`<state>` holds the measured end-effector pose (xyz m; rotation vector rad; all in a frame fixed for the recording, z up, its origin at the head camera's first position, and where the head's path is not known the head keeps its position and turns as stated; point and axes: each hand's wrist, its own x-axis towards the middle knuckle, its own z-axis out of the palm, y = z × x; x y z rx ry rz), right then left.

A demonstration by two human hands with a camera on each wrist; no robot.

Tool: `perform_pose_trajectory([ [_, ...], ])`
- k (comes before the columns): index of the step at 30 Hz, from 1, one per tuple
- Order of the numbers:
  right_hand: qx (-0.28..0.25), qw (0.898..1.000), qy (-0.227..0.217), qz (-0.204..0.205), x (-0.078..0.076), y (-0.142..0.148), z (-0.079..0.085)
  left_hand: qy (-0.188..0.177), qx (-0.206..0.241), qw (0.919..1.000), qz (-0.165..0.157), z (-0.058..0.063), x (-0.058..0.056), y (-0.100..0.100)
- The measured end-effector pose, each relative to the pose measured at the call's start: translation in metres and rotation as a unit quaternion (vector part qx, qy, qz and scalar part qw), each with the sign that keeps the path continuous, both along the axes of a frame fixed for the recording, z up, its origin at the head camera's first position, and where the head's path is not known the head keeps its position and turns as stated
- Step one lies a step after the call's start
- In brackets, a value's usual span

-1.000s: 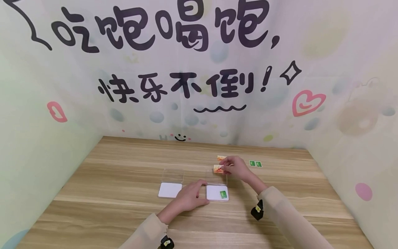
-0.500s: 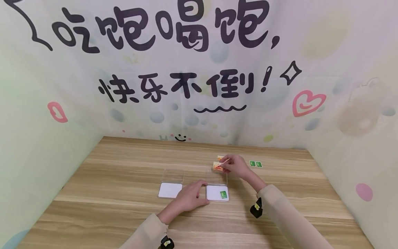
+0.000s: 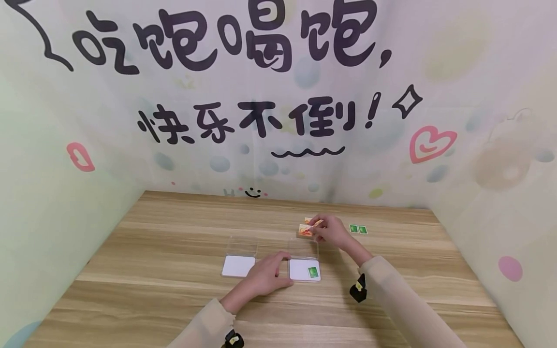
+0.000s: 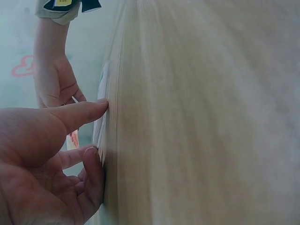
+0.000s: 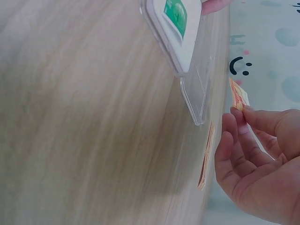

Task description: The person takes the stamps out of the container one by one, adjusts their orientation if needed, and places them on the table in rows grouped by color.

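My left hand (image 3: 265, 276) holds the near half of an opened clear plastic case (image 3: 300, 268) at its left side, thumb at the front edge and index finger at the back. White backing fills that half, and a small green stamp (image 3: 313, 272) lies on its right part. In the right wrist view, this green stamp (image 5: 176, 16) sits slightly raised at one edge. Between thumb and fingertips, my right hand (image 3: 334, 232) pinches an orange-and-white stamp (image 3: 305, 229), held above the table just behind the case's transparent lid (image 3: 303, 248).
Another opened case (image 3: 238, 266) with white backing stands to the left. More orange paper (image 5: 205, 159) lies on the table behind the right hand, partly hidden in the head view. Two green stamps (image 3: 358, 229) lie at back right. A printed curtain (image 3: 261, 169) rises behind the table.
My right hand has moved a little away toward the back, and the orange stamp has gone with it, changing its tilt. The left hand and both cases have stayed in place.
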<state>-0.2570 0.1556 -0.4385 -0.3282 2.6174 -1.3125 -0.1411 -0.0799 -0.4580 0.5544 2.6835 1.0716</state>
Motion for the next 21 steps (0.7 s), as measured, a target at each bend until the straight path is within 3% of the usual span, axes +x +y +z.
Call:
perform_pose_trajectory([
  [21, 0.013, 1.000, 0.007, -0.007, -0.0084, -0.0043, -0.0006, -0.004, 0.000, 1.0000, 0.001, 0.0011, 0.0000, -0.0002],
])
